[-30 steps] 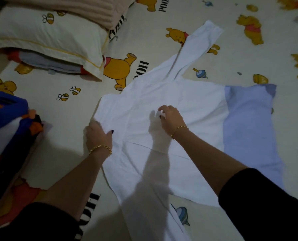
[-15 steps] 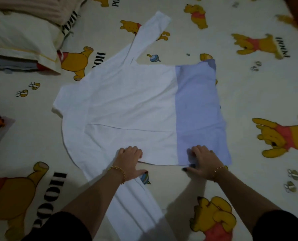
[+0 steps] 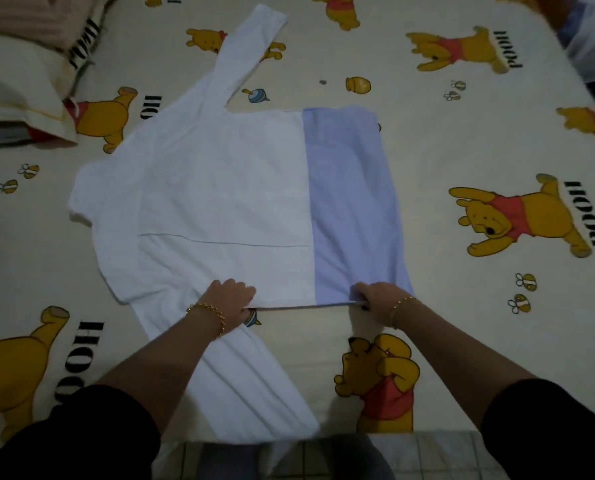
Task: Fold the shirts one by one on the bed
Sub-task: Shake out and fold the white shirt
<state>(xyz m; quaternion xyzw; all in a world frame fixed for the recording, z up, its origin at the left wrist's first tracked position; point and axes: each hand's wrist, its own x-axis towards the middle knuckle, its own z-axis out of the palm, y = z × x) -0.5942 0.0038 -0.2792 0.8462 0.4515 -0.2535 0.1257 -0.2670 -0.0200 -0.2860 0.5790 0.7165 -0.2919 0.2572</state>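
Worn on the head, wide-angle, the only view. Looks forward and steeply down over the bed (image 3: 462, 140), close above the shirt (image 3: 237, 188). Takes in a pillow (image 3: 15, 88) beyond the shirt's left and floor tiles (image 3: 427, 455) nearer than the shirt.

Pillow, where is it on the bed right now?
In the head view the pillow lies at the far left of the bed, up and left of the white shirt.

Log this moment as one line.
shirt: spread flat on bed | left hand: grips near edge | right hand: pinches near edge | fold: not yet done
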